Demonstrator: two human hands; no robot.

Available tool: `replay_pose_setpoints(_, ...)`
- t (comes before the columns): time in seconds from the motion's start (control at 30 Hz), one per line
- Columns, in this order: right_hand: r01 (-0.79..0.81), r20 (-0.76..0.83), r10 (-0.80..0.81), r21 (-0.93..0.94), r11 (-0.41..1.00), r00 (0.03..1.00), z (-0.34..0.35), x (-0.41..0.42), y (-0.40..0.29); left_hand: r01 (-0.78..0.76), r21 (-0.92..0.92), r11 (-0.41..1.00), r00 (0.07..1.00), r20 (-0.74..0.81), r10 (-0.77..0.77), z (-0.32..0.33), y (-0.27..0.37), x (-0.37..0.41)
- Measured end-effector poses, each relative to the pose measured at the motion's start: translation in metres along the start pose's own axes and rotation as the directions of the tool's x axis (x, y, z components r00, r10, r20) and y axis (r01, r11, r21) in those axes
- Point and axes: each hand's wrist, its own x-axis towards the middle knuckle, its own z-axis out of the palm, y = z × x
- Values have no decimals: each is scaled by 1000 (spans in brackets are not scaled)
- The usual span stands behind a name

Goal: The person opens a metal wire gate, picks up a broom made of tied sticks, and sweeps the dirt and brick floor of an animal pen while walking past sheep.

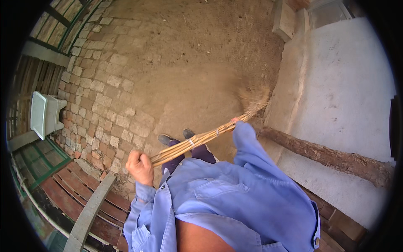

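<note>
A long broom (201, 138) of bundled stalks, bound with pale ties, runs slantwise across the front of my body. Its upper end is in the closed fist of my left hand (140, 167). Farther down the bundle, my right hand (235, 120) grips it, mostly hidden by the blue sleeve. The splayed bristles (255, 97) look blurred and lie low by the dirt ground (189, 85), near the foot of the whitewashed wall.
On the right, a rough log (327, 157) leans by the whitewashed wall (343, 94). Paving stones (104, 97) border the dirt at left, where a white plastic bin (47, 115) stands. Brown slats (75, 192) lie at lower left. My shoes (165, 139) are beneath the broom.
</note>
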Motion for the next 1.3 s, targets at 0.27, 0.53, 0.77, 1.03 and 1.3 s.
replay_pose_setpoints(0.27,144,-176,-171,-156,977,969,93,24,-41,-171,-85,981,972,-179,154,-116,-56,20)
replay_pose_setpoints(0.53,22,323,150,-473,881,934,428,113,182,452,-183,873,609,-651,-452,-311,-86,-23)
replay_pose_setpoints(0.77,-254,313,461,-523,814,830,614,18,260,512,110,852,373,-922,-105,-318,34,-15)
replay_pose_setpoints(1.03,-209,247,393,-544,813,886,377,149,91,554,55,831,686,-596,-418,-196,-16,124)
replay_pose_setpoints(1.3,-231,-160,182,-385,893,970,160,200,-64,331,-191,924,879,-293,-376,-86,-78,159)
